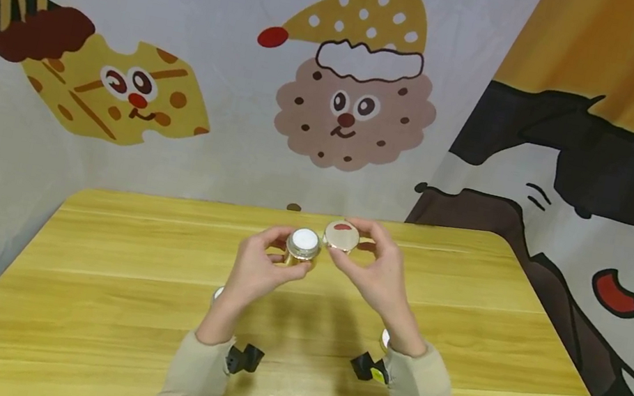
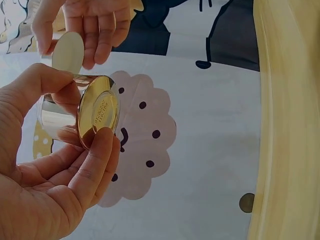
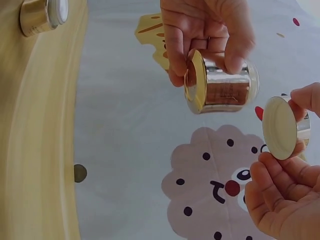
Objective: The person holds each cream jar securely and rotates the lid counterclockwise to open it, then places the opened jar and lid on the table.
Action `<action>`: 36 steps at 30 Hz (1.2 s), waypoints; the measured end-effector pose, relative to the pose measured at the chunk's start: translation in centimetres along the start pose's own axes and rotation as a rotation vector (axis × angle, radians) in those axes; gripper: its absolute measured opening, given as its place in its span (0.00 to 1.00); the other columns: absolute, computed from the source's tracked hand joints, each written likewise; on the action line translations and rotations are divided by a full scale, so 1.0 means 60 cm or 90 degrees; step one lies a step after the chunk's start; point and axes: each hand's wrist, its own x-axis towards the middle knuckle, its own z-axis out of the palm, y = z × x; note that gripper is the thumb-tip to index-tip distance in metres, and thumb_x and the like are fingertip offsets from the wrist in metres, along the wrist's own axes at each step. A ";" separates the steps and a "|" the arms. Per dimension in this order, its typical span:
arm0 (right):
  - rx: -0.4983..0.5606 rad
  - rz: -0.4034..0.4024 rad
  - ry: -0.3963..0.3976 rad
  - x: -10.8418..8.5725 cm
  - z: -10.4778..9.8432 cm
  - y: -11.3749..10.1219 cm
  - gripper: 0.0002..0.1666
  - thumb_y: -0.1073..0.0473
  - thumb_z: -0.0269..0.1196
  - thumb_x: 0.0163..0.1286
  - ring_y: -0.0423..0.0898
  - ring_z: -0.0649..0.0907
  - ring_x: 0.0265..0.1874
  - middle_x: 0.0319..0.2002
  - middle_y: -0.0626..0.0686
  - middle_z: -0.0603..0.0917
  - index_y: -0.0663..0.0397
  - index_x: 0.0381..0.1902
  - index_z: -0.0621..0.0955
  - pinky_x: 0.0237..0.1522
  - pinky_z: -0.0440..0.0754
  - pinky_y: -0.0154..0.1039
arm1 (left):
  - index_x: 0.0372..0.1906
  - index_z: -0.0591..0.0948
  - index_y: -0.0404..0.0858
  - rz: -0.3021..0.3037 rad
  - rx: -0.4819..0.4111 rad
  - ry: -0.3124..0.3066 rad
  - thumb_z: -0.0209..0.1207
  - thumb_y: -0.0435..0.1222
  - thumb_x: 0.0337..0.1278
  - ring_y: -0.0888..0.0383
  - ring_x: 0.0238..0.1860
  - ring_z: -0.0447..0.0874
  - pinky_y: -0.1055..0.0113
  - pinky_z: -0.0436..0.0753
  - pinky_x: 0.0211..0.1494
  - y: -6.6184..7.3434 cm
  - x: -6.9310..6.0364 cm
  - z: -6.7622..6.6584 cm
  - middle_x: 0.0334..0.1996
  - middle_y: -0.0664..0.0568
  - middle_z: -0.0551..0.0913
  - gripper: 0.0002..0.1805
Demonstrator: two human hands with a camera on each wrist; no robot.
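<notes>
My left hand [image 1: 256,269] grips a shiny gold cream jar [image 1: 304,244] above the far part of the table. The jar's top shows white, though I cannot tell whether that is cream or an inner cover. In the left wrist view, the jar's gold base [image 2: 100,111] bears printed digits. Close by on the right, my right hand [image 1: 383,273] pinches a round gold lid [image 1: 341,237] between thumb and fingers. A pale inner face of the lid [image 3: 280,128] shows in the right wrist view. Jar and lid are apart.
A wooden table [image 1: 114,304] lies below both hands. Another gold jar with a white top [image 3: 42,16] stands on it, partly cut off. Behind my right wrist, a small white-topped round thing [image 1: 385,339] is mostly hidden. A cartoon-printed cloth [image 1: 222,160] hangs behind the table.
</notes>
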 end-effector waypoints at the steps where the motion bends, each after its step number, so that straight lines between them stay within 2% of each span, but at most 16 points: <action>1: -0.005 0.002 0.000 -0.001 0.000 0.001 0.25 0.70 0.71 0.50 0.46 0.77 0.43 0.44 0.58 0.81 0.66 0.47 0.79 0.43 0.79 0.47 | 0.48 0.80 0.32 -0.002 0.002 0.001 0.70 0.28 0.36 0.52 0.40 0.76 0.59 0.84 0.41 -0.001 0.000 -0.001 0.38 0.45 0.81 0.25; 4: -0.005 0.005 0.000 -0.003 -0.001 -0.001 0.25 0.73 0.71 0.48 0.47 0.77 0.43 0.44 0.61 0.81 0.68 0.47 0.78 0.43 0.80 0.46 | 0.48 0.80 0.31 -0.005 0.009 0.002 0.70 0.28 0.36 0.51 0.40 0.77 0.57 0.84 0.41 -0.003 -0.001 -0.004 0.39 0.44 0.81 0.25; 11: -0.003 0.015 -0.004 -0.010 -0.008 -0.046 0.23 0.78 0.67 0.48 0.52 0.78 0.40 0.42 0.68 0.80 0.77 0.43 0.73 0.42 0.80 0.40 | 0.48 0.80 0.31 -0.003 0.021 0.002 0.70 0.27 0.35 0.52 0.40 0.77 0.61 0.84 0.40 -0.010 -0.004 -0.010 0.39 0.45 0.81 0.26; 15: 0.007 0.031 0.005 -0.016 -0.010 -0.041 0.23 0.78 0.67 0.47 0.48 0.78 0.40 0.42 0.68 0.80 0.77 0.42 0.72 0.43 0.79 0.35 | 0.48 0.80 0.31 -0.008 0.026 0.004 0.70 0.27 0.36 0.51 0.40 0.77 0.61 0.84 0.40 -0.014 -0.006 -0.013 0.39 0.44 0.81 0.25; 19: 0.038 0.024 0.014 -0.024 -0.013 -0.029 0.23 0.81 0.66 0.46 0.40 0.77 0.39 0.42 0.69 0.79 0.78 0.41 0.70 0.40 0.78 0.30 | 0.48 0.80 0.31 -0.023 0.030 0.008 0.70 0.28 0.37 0.50 0.41 0.77 0.59 0.84 0.41 -0.019 -0.009 -0.016 0.40 0.43 0.81 0.25; 23: 0.056 0.017 0.021 -0.031 -0.018 -0.016 0.23 0.82 0.66 0.44 0.38 0.78 0.40 0.43 0.70 0.79 0.77 0.38 0.69 0.39 0.78 0.28 | 0.49 0.79 0.29 -0.042 0.023 0.008 0.70 0.28 0.38 0.49 0.43 0.76 0.57 0.84 0.43 -0.024 -0.010 -0.018 0.42 0.41 0.80 0.26; 31: -0.015 0.032 0.008 -0.043 -0.029 -0.003 0.24 0.80 0.68 0.44 0.47 0.78 0.36 0.40 0.67 0.80 0.75 0.38 0.70 0.34 0.79 0.33 | 0.49 0.79 0.31 -0.060 0.015 0.004 0.70 0.28 0.38 0.51 0.42 0.76 0.59 0.84 0.43 -0.034 -0.014 -0.022 0.42 0.42 0.81 0.25; 36: -0.042 0.037 0.002 -0.050 -0.035 0.004 0.24 0.79 0.69 0.44 0.44 0.78 0.33 0.37 0.65 0.81 0.75 0.40 0.71 0.35 0.79 0.31 | 0.49 0.79 0.31 -0.059 0.017 0.003 0.70 0.28 0.39 0.50 0.43 0.76 0.59 0.84 0.43 -0.034 -0.016 -0.022 0.42 0.42 0.81 0.25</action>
